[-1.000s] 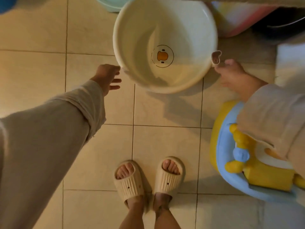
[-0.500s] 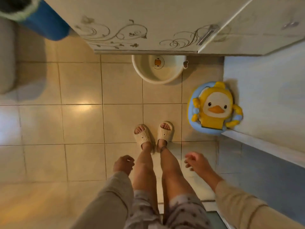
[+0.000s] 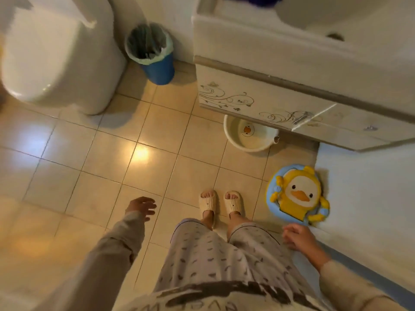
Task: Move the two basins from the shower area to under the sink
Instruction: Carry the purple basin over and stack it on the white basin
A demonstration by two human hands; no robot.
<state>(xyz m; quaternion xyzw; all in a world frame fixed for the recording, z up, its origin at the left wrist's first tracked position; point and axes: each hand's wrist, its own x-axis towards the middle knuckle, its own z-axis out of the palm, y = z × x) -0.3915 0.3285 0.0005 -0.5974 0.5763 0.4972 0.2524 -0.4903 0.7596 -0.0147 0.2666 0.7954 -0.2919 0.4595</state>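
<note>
A cream basin (image 3: 233,140) with a duck print inside sits on the floor, its far half tucked under the sink cabinet (image 3: 265,95). No second basin shows. My left hand (image 3: 141,206) hangs at my side over the tiles, fingers spread, holding nothing. My right hand (image 3: 297,236) hangs low on the right, fingers loosely apart and empty, just below a duck-shaped seat. Both hands are well away from the basin.
A yellow and blue duck child seat (image 3: 297,195) leans against the pale wall at right. A white toilet (image 3: 56,52) stands at far left, a blue bin (image 3: 155,57) with a liner beside it. My slippered feet (image 3: 221,203) stand on beige floor tiles.
I have stood up from the basin. One second ago my hands were at its rim; they are now down at my sides. The view has risen and swung left, taking in toilet and bin.
</note>
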